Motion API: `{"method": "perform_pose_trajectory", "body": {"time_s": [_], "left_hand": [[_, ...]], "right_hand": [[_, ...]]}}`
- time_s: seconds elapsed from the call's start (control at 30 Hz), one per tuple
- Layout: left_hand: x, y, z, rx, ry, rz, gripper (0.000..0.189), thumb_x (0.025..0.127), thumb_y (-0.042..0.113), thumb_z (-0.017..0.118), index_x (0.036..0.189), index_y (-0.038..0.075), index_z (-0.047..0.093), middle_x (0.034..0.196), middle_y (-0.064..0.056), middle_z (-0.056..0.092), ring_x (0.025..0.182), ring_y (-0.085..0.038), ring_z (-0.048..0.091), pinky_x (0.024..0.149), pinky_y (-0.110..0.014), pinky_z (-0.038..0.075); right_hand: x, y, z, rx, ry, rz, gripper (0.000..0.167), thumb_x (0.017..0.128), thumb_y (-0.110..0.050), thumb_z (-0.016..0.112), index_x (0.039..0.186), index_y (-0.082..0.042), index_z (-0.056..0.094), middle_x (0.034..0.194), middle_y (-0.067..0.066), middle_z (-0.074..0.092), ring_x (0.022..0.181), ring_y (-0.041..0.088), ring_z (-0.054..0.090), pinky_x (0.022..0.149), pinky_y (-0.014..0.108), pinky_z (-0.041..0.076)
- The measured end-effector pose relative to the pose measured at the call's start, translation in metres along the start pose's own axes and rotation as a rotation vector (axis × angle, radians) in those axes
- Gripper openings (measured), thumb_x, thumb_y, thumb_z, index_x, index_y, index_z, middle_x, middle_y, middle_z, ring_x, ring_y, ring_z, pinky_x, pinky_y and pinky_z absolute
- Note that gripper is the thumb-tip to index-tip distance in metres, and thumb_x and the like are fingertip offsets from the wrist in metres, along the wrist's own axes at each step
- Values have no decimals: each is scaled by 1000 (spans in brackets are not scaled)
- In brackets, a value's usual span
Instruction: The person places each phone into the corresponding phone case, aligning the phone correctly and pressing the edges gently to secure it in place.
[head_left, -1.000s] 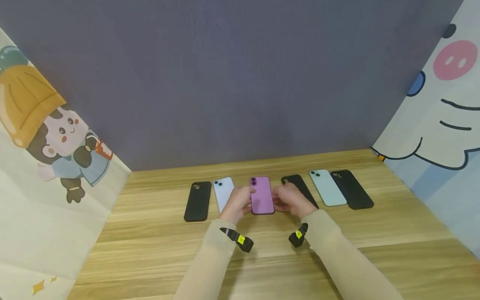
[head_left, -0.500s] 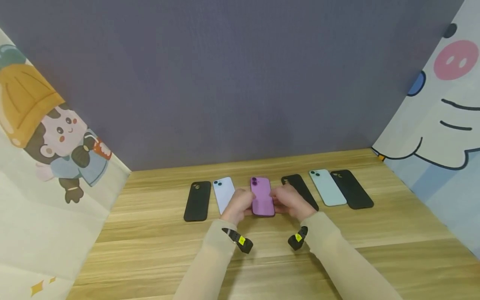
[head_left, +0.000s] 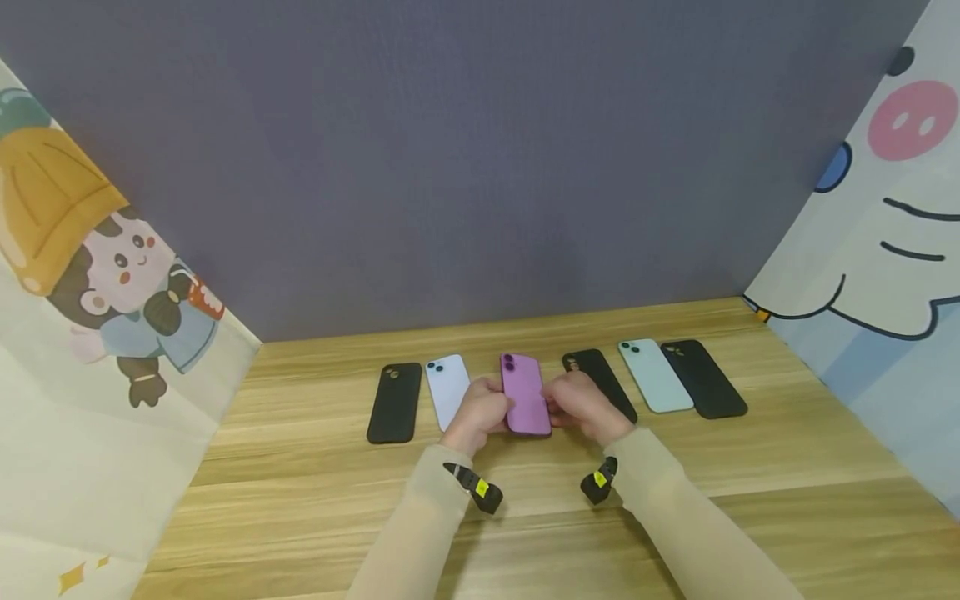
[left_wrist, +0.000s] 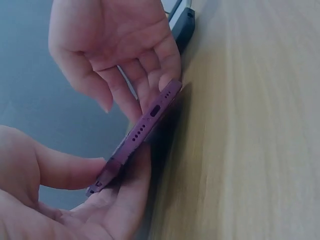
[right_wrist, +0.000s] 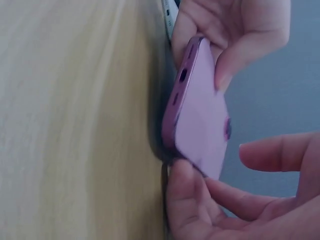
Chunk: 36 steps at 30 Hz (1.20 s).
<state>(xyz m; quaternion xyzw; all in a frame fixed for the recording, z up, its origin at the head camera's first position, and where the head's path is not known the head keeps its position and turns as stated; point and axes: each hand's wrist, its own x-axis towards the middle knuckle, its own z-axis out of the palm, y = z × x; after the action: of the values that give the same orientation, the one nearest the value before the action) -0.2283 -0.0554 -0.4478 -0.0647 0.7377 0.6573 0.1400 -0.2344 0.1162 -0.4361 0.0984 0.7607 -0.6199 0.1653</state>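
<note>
A purple phone [head_left: 527,400] is between both hands, its back and two camera lenses facing up. My left hand [head_left: 483,408] pinches its left edge, thumb on the back and fingers beneath. That side is raised, so the phone tilts, with the right edge nearer the table. At the right edge, fingertips of my right hand [head_left: 581,402] touch the phone [right_wrist: 202,110], while the thumb [right_wrist: 275,152] stands off it. A lavender phone [head_left: 447,383] lies left of the left hand. A black phone case [head_left: 600,375] lies partly hidden behind the right hand.
Another black phone case [head_left: 394,408] lies at the far left of the row. Farther right, a mint phone [head_left: 655,375] lies close against a third black case [head_left: 705,379]. A grey panel [head_left: 480,167] stands behind the wooden table [head_left: 315,500], with printed cartoon walls at both sides.
The purple phone has tilted, its left edge now raised, and its lower end has shifted slightly nearer. The right thumb has drawn back from the phone. The other phones and cases have not moved.
</note>
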Motion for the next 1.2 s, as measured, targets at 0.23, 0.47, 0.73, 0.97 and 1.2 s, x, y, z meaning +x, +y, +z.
{"method": "perform_pose_trajectory", "body": {"time_s": [0.23,0.47,0.73,0.97,1.2], "left_hand": [[-3,-3,-4,-33,-27,4,39,90,-5,61,126,-12,48,112,-24,60,96,-34,67,82,-41,60],[-12,1,-10,-52,-72,-6,42,89,-2,63,128,-10,48,112,-23,62,94,-32,67,84,-42,59],[-17,6,-11,-85,-73,-32,44,91,8,62,129,-7,48,116,-22,61,98,-32,66,86,-43,58],[-16,0,-4,-240,-87,-30,48,95,16,60,136,-5,45,119,-18,59,101,-28,61,86,-39,55],[-16,-3,3,-342,-43,16,58,99,20,60,150,-1,38,124,-16,62,105,-25,61,88,-37,52]], "right_hand": [[-1,6,-5,8,-35,6,7,91,-2,61,95,4,60,81,13,62,68,20,62,65,33,59],[-7,10,-9,21,-87,7,24,95,-6,63,112,11,60,90,17,64,75,22,64,72,36,61],[-8,15,-13,99,-167,-30,31,97,-6,61,119,14,55,94,20,66,80,25,68,77,41,61],[-14,11,-9,157,-230,-103,29,97,-2,61,118,17,55,91,20,66,77,24,69,76,40,61],[-21,1,-3,97,-180,-156,22,97,-2,63,111,16,60,87,19,65,74,23,68,73,39,62]]}}
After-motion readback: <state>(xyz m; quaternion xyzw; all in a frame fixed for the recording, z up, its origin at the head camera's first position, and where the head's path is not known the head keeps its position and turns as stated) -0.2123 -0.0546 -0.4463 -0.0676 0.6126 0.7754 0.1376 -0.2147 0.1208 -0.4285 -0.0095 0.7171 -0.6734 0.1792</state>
